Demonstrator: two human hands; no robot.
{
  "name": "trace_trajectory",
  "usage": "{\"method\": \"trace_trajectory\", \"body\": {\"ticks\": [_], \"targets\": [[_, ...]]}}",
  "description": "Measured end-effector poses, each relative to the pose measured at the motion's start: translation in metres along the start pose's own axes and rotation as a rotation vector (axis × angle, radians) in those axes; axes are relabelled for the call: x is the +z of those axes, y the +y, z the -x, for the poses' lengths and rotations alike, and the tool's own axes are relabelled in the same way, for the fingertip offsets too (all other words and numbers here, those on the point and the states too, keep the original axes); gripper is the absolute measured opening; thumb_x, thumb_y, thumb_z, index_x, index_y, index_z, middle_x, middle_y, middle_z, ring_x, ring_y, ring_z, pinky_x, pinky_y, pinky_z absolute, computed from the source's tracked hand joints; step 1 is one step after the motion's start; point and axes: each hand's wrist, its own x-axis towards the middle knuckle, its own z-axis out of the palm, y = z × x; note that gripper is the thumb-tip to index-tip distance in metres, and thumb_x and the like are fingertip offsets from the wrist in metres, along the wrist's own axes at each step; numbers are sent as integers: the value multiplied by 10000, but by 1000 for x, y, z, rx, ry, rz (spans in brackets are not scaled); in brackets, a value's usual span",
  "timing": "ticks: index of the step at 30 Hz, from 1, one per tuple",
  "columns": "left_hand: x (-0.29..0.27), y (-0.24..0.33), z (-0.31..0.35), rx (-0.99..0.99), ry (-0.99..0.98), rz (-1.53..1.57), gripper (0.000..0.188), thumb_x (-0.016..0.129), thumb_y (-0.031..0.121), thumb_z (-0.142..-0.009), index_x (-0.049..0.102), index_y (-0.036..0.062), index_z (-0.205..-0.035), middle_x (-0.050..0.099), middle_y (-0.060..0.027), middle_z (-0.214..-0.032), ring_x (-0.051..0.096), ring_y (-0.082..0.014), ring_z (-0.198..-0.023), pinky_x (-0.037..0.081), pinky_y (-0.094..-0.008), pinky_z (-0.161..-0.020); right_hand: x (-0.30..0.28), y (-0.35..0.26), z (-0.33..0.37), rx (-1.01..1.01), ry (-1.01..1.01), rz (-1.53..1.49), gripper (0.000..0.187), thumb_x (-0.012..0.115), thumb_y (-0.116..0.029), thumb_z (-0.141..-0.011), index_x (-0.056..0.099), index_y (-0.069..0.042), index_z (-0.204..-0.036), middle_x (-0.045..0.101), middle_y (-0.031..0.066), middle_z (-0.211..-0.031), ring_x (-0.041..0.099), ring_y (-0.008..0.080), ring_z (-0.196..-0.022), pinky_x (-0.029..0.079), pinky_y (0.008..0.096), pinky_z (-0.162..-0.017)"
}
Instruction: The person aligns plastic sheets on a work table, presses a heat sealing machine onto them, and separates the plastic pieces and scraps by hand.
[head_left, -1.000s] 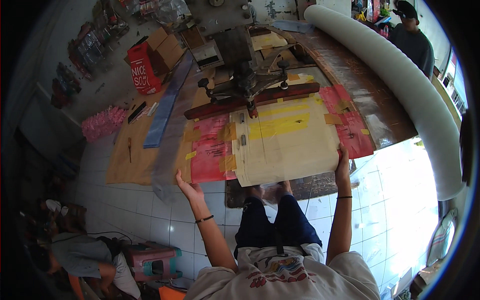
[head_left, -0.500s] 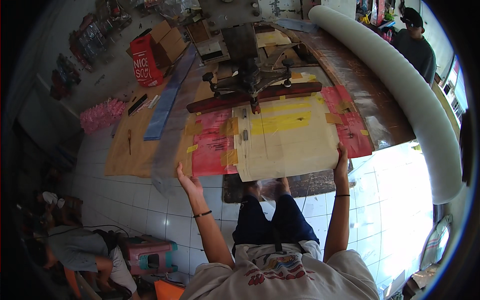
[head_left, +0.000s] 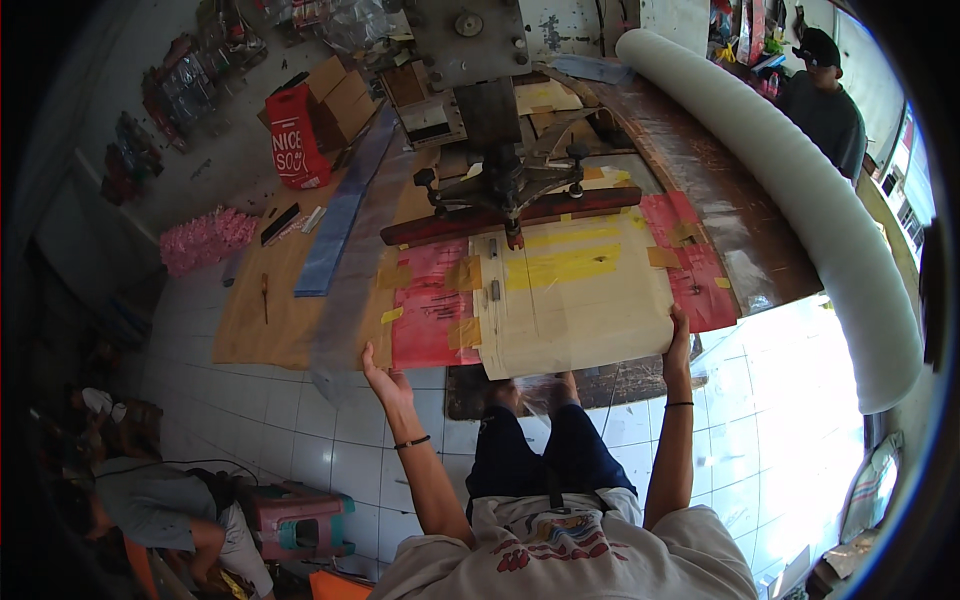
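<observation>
White floor tiles run under a long worktable (head_left: 740, 250) patched red and yellow. At its near edge lies a pale beige sheet (head_left: 585, 320); the right hand (head_left: 680, 335) pinches its right edge, while the left hand (head_left: 385, 380) hangs open, holding nothing, off the table's near-left corner.

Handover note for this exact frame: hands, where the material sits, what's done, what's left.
Left hand: open, palm up, at the near left edge of a clear plastic sheet, seemingly under it.
Right hand: on the near right corner of the pale sheet; whether it grips is unclear.
The pale sheet lies flat on the worktable, over red and yellow taped patches, its far edge at the red bar of the press.
Done: sheets laid out up to the bar.
Left: probably squaring them; the bar's position over them is unclear.
</observation>
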Motion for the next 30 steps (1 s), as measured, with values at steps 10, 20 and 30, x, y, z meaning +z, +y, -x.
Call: {"method": "trace_trajectory", "body": {"ticks": [10, 20, 30], "targets": [[5, 3, 4, -17, 35, 0, 497, 667, 366, -938, 584, 32, -1296, 652, -79, -1274, 619, -203, -1170, 485, -337, -994, -1, 2, -2, -2, 4, 23, 627, 499, -586, -991, 604, -55, -1307, 623, 46, -1226, 559, 144, -1146, 392, 293, -1031], [-2, 1, -2, -13, 6, 23, 464, 655, 353, -947, 595, 48, -1292, 673, -75, -1260, 649, -202, -1142, 508, -338, -980, -1, -2, -1, 15, 10, 83, 723, 459, -575, -1005, 519, 6, -1432, 589, 111, -1360, 537, 203, -1250, 357, 318, -1099], [1, 1, 4, 3, -3, 15, 501, 663, 363, -948, 573, 28, -1310, 657, -85, -1263, 631, -200, -1159, 492, -339, -995, -6, 7, -2, -55, 60, 90, 631, 504, -554, -1001, 573, -46, -1370, 600, 51, -1269, 545, 143, -1174, 395, 289, -1047]]}}
